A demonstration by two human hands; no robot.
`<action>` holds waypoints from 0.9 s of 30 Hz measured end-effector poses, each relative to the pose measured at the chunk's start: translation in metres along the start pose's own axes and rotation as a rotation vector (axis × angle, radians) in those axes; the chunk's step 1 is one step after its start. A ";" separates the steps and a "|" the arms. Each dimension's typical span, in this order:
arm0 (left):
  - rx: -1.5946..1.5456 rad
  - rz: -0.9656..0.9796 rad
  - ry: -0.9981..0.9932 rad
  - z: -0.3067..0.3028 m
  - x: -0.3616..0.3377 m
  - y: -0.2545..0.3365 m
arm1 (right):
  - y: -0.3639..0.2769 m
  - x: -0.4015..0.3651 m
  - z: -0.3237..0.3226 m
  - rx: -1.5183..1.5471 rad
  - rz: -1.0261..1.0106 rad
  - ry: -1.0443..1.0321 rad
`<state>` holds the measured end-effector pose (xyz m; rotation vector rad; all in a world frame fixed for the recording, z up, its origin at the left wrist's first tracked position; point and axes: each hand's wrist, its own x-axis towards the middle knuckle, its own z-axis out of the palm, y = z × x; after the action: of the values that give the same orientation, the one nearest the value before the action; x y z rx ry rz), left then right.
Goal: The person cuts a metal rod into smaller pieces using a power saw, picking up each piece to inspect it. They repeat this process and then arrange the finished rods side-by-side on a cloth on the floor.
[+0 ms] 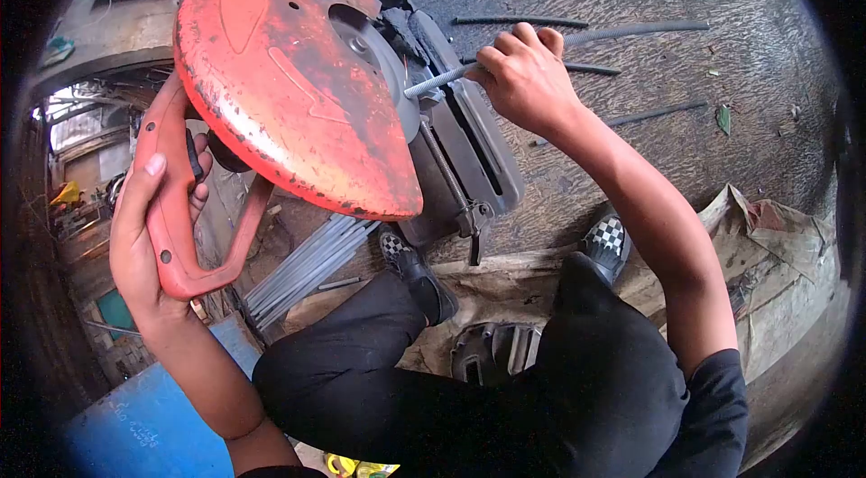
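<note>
A cut-off saw with a scuffed red guard (289,108) fills the upper left. My left hand (135,234) is wrapped round its red loop handle (171,248), thumb on the near side and fingertips by the black trigger. Beneath the guard, part of the grey cutting disc (388,68) shows above the dark base (492,162). A long grey threaded rod (442,81) is gripped in my right hand (528,81). Its left end overlaps the disc's edge in this view, and the rest stretches out to the right.
Several dark rods (519,22) lie on the worn floor beyond my right hand. A bundle of grey rods (311,261) is left of my legs, near a blue panel (153,415). Crumpled tarp (776,271) spreads at right. My checkered shoes (606,239) flank the saw's near side.
</note>
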<state>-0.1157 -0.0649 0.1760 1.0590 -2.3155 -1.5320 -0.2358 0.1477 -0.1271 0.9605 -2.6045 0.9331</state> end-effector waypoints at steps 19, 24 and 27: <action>0.013 -0.008 -0.014 -0.001 0.001 0.000 | -0.004 0.013 -0.014 -0.136 -0.130 -0.001; 0.013 -0.007 -0.023 -0.002 0.001 0.000 | -0.001 0.012 -0.021 -0.056 -0.164 0.046; 0.005 0.000 -0.055 -0.005 0.003 -0.002 | 0.009 -0.003 -0.028 0.044 -0.146 -0.095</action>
<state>-0.1144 -0.0705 0.1754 1.0304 -2.3560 -1.5758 -0.2395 0.1723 -0.1105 1.2164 -2.5578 0.9329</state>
